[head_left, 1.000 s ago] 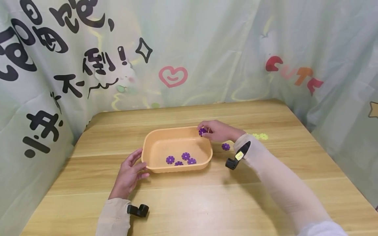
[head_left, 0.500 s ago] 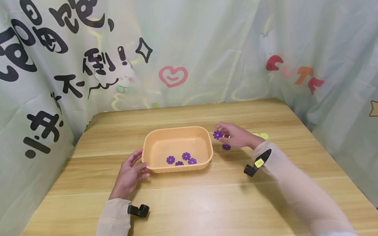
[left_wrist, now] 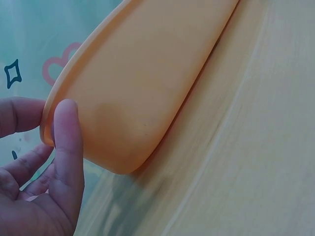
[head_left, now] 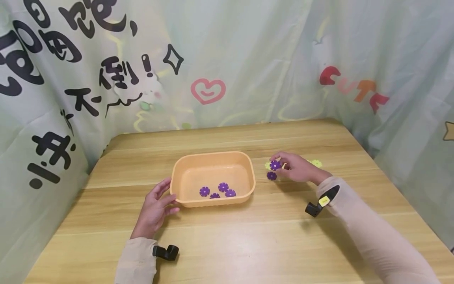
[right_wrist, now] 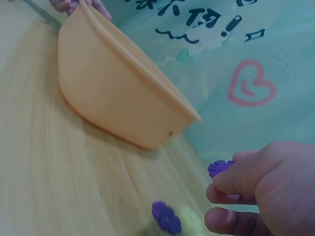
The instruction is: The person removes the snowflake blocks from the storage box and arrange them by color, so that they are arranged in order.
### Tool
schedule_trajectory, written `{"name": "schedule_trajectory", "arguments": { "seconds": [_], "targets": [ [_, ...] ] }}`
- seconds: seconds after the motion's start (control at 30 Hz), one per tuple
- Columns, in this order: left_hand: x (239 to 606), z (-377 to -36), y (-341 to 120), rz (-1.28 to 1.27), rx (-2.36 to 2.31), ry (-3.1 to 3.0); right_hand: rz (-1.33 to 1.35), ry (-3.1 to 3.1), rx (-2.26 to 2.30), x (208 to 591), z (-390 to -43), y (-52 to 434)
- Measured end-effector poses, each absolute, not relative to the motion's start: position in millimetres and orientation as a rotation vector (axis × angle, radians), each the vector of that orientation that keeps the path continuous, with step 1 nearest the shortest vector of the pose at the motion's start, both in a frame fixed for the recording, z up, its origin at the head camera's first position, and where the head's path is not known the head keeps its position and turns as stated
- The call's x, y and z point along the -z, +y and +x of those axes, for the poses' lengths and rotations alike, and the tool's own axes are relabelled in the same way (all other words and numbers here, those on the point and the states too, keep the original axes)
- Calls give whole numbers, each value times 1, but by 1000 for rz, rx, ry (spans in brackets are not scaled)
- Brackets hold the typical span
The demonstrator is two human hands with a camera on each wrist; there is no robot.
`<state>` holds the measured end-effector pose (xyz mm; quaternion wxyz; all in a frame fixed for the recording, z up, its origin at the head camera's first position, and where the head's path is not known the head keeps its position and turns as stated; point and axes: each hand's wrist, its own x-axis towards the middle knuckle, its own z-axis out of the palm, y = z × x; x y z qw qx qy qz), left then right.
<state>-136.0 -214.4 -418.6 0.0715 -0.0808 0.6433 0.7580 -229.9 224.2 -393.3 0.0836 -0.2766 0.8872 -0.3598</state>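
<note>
Two hands: L (head_left: 154, 211) flat vs tub (head_left: 213, 157) edge; R (head_left: 296, 167) pinches purple disc (head_left: 274, 165).

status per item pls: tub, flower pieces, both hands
orange tub: upright on the table, four purple pieces inside
held purple piece: pinched above the table
loose purple piece: flat on the table
yellow pieces: flat on the table
left hand: fingers straight against the tub
right hand: pinches the held piece

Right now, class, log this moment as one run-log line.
left hand: touching orange plastic tub rim | right hand: pinching purple flower-shaped disc | second purple disc: on wooden table
</note>
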Motion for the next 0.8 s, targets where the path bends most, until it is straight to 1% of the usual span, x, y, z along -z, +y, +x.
{"name": "schedule_trajectory", "arguments": {
  "seconds": [0.47, 0.8],
  "targets": [
    [418, -136, -214, -252, -2267, 1946, -752, 2692, 880, 411, -233, 246],
    [419, -137, -213, -249, -2277, 1943, -837, 2673, 794, 416, -234, 247]
  ]
}}
